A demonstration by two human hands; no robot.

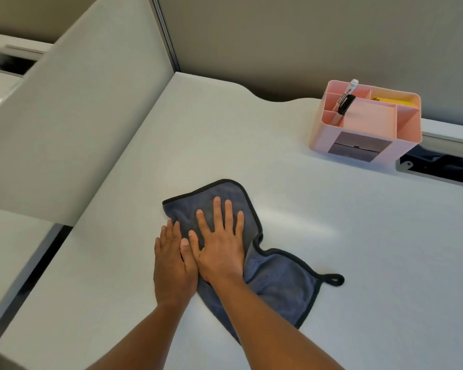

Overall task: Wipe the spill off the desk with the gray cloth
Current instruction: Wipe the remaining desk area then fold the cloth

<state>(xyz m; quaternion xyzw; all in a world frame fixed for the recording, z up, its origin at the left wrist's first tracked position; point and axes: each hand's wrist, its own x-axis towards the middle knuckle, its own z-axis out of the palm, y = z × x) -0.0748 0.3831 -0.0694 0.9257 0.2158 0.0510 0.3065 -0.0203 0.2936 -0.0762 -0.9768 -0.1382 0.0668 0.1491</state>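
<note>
A gray cloth with a dark border and a hanging loop lies spread on the white desk. My right hand presses flat on the cloth's upper part, fingers spread. My left hand lies flat beside it, touching it, partly on the cloth's left edge and partly on the desk. Neither hand grips the cloth. No spill shows on the desk; a faint glossy streak lies to the right of the cloth.
A pink desk organizer with a marker and yellow notes stands at the back right. A cable slot opens in the desk beside it. A white partition panel runs along the left edge; a beige wall stands behind.
</note>
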